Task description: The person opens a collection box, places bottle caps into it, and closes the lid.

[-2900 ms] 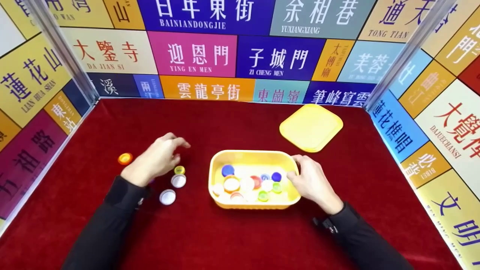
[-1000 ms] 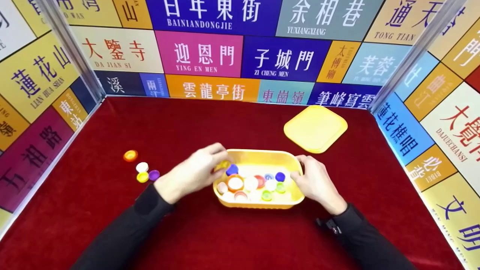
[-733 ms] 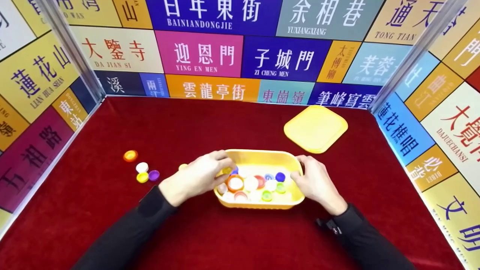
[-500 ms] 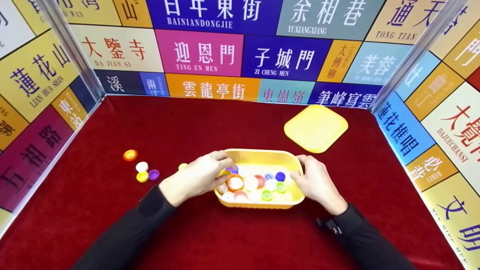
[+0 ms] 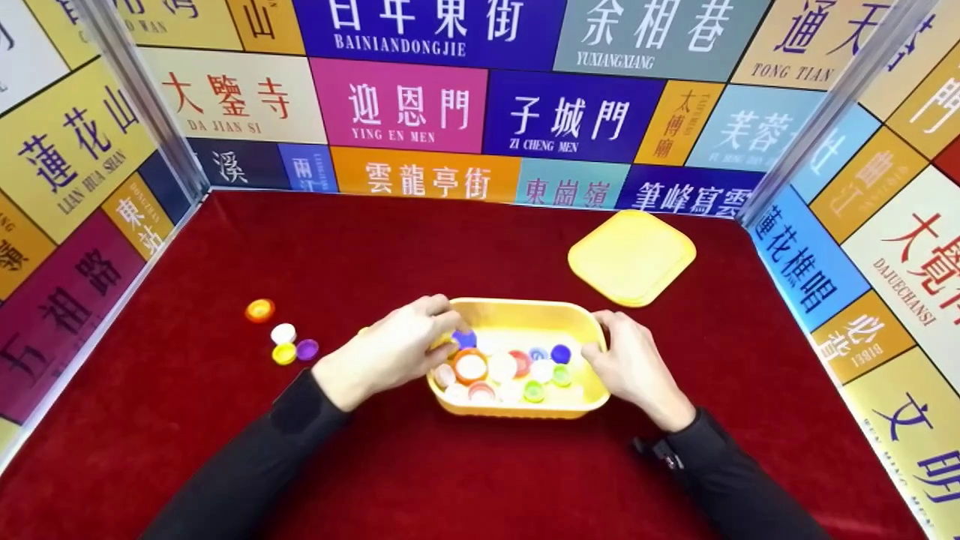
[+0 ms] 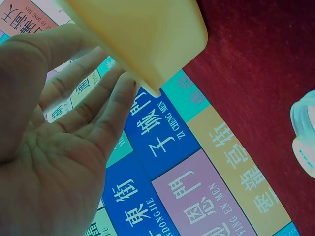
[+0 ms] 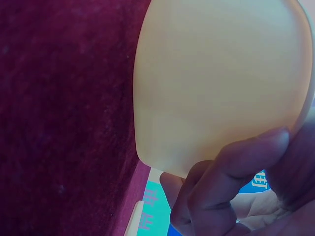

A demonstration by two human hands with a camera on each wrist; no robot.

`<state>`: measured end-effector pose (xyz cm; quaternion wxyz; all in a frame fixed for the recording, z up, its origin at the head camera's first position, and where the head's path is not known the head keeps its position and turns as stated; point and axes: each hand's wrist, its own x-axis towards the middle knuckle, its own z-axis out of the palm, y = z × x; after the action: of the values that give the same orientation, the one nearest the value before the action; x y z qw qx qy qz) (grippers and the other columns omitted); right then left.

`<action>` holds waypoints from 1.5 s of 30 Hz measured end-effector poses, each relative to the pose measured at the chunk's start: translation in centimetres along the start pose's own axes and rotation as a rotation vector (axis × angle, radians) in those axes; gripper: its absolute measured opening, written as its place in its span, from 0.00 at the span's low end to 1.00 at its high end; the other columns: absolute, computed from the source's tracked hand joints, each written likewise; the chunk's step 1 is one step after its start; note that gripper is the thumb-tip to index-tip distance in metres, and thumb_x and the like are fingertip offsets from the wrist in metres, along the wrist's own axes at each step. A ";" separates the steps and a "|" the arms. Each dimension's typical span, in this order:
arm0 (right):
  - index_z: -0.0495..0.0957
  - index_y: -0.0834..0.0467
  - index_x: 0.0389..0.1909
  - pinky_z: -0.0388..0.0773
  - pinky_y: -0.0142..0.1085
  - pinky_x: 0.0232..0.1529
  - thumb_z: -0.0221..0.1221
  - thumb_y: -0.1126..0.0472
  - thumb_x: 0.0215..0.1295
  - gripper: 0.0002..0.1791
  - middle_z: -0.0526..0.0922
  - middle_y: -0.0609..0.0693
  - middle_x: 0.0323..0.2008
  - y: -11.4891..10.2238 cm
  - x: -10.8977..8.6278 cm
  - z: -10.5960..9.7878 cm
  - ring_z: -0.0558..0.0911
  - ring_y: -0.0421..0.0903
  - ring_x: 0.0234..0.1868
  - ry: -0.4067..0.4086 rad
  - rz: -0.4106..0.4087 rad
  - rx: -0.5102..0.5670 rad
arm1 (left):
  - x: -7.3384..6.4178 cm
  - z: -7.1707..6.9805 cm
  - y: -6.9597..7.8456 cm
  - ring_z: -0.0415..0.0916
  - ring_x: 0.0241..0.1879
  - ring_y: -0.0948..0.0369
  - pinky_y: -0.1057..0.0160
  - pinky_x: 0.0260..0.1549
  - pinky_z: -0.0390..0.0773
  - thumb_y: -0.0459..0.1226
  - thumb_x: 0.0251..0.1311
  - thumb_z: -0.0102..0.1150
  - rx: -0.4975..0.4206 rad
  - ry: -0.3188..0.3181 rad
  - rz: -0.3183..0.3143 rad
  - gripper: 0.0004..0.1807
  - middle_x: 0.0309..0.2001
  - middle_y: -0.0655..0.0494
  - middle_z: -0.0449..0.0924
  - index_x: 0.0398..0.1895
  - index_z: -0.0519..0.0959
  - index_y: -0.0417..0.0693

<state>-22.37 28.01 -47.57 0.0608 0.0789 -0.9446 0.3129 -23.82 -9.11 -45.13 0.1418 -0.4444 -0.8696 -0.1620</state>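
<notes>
Yellow tub (image 5: 525,317) of caps (image 5: 471,366), right fingers (image 7: 236,162) round one end

Three walls of bright lettered panels close in the place where I stand. The back wall (image 5: 480,112) is a patchwork of deep blue, grey, cream, orange and teal, with a pink panel (image 5: 397,105) reading YING EN MEN near its middle; large Chinese characters stand over smaller Latin letters on many blocks. Silvery metal posts, a left post (image 5: 142,97) and a right post (image 5: 832,109), mark the corners. The left wall (image 5: 82,157) carries yellow, navy and magenta, the right wall (image 5: 885,262) sky blue, ochre and cream with red characters. Between them spreads the surface (image 5: 465,480), covered in dark red, velvety cloth. The light is bright and fairly even.
</notes>
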 end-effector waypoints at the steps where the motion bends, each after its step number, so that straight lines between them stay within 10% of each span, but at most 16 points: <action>1: 0.86 0.67 0.68 0.84 0.57 0.65 0.65 0.68 0.72 0.24 0.91 0.67 0.60 0.0 0.0 0.0 0.89 0.62 0.61 0.000 0.002 0.000 | 0.0 -0.1 0.0 0.84 0.45 0.53 0.57 0.48 0.92 0.34 0.74 0.78 -0.010 -0.005 -0.007 0.10 0.47 0.48 0.83 0.53 0.88 0.44; 17: 0.86 0.67 0.68 0.84 0.57 0.65 0.65 0.68 0.72 0.24 0.91 0.67 0.59 -0.1 0.0 -0.1 0.89 0.62 0.60 -0.003 0.010 0.017 | -1.5 -2.6 -3.7 0.88 0.56 0.47 0.48 0.64 0.92 0.35 0.76 0.77 -0.023 0.028 -0.246 0.17 0.58 0.43 0.86 0.63 0.90 0.45; 30: 0.87 0.66 0.67 0.84 0.56 0.64 0.65 0.68 0.71 0.24 0.91 0.66 0.59 -0.2 0.0 -0.1 0.89 0.61 0.60 0.001 0.013 0.000 | -3.6 -1.5 -6.2 0.87 0.47 0.41 0.42 0.55 0.92 0.32 0.70 0.78 -0.058 -0.246 -0.566 0.12 0.48 0.37 0.85 0.53 0.90 0.37; 45: 0.86 0.66 0.68 0.84 0.57 0.65 0.66 0.68 0.73 0.24 0.90 0.66 0.59 -0.1 -0.1 0.0 0.88 0.62 0.60 -0.002 0.015 0.008 | -3.6 -1.3 -6.6 0.88 0.43 0.44 0.45 0.47 0.93 0.26 0.65 0.78 -0.050 -0.199 -0.499 0.04 0.39 0.43 0.88 0.37 0.91 0.41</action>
<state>-22.26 27.94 -47.49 0.0571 0.0724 -0.9440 0.3169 -27.02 -15.92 -46.37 0.0002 -0.2334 -0.9577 -0.1686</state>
